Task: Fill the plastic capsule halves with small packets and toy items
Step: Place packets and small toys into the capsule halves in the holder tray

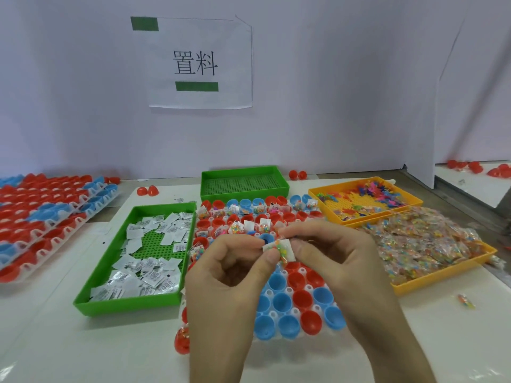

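Rack of capsule halves (282, 302) sits centre, near you. Far rows loaded, near rows empty, so filling likely runs far to near. Green tray (130, 302) of white packets lies left, yellow tray (431, 280) of bead bags right, so supplies flank your hands for short reach. Your left hand (221, 275) and right hand (340, 252) hover over rack middle. Both pinch one white packet (290, 251) with bead bag (282, 251) against it, probably paired for one drop. Tray rims crowd rack sides; open room lies above.
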Motion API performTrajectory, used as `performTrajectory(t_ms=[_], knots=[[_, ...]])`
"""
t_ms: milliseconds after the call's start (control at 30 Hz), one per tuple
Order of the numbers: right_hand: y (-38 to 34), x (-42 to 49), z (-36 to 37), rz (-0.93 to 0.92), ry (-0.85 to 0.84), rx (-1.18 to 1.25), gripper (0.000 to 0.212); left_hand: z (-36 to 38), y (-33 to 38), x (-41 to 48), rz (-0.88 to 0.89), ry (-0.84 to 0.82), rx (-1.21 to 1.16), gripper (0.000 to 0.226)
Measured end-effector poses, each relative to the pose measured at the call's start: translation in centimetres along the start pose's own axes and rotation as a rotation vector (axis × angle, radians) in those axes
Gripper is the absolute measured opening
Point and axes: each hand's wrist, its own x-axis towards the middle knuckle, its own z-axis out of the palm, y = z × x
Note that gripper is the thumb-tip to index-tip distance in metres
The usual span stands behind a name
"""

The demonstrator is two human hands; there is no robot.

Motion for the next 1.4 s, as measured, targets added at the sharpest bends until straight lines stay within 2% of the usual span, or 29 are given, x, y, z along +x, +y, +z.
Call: performTrajectory(t_ms=[200, 300, 367, 567, 633, 733, 800, 867, 1033, 1167, 1400], knots=[[-0.1, -0.2, -0.5, -0.02, -0.027, -0.021, 0.027, -0.1, 0.0, 0.0, -0.019, -0.04, 0.021, 0.024], [-0.3, -0.2, -0.5, -0.028, -0.048, -0.067, 0.016, -0.3, -0.1, -0.1, -0.03, -0.069, 0.074, 0.021], [-0.6, -0.2, -0.3, -0.035, -0.075, -0.074, 0.021, -0.5, -0.2, -0.1, -0.018, -0.072, 0.117, 0.022], [-0.2, -0.3, -0.4, -0.126, -0.028, -0.121, 0.021, -0.6, -0.1, -0.1, -0.01, -0.105, 0.152, 0.019], [0.2, -0.2, -1.0, -0.149, 0.05, -0.146, 0.019, -0.7, -0.2, -0.1, -0.006, -0.115, 0.167, 0.022], [1.4, 0.2, -3.0, -0.144, 0.274, -0.209, 0.017, -1.2, -0.2, 0.0, 0.016, -0.071, 0.166, 0.024], [2.3, 0.4, -4.6, -0.118, 0.383, -0.289, 0.024, -1.7, -0.1, 0.2, 0.035, -0.011, 0.149, 0.027], [3.3, 0.5, -5.9, -0.079, 0.41, -0.411, 0.032, -2.1, 0.1, 0.3, 0.057, 0.038, 0.156, 0.029], [4.1, 0.5, -6.1, -0.022, 0.27, -0.627, 0.034, -2.5, 0.4, 0.3, 0.078, 0.098, 0.138, 0.027], [4.9, 0.7, -4.8, 0.022, 0.161, -0.663, 0.034, -2.5, 0.5, 0.3, 0.069, 0.119, 0.141, 0.022], [6.3, 0.9, -3.9, 0.134, 0.074, -0.721, 0.033, -2.7, 0.5, 0.2, 0.076, 0.137, 0.123, 0.02]])
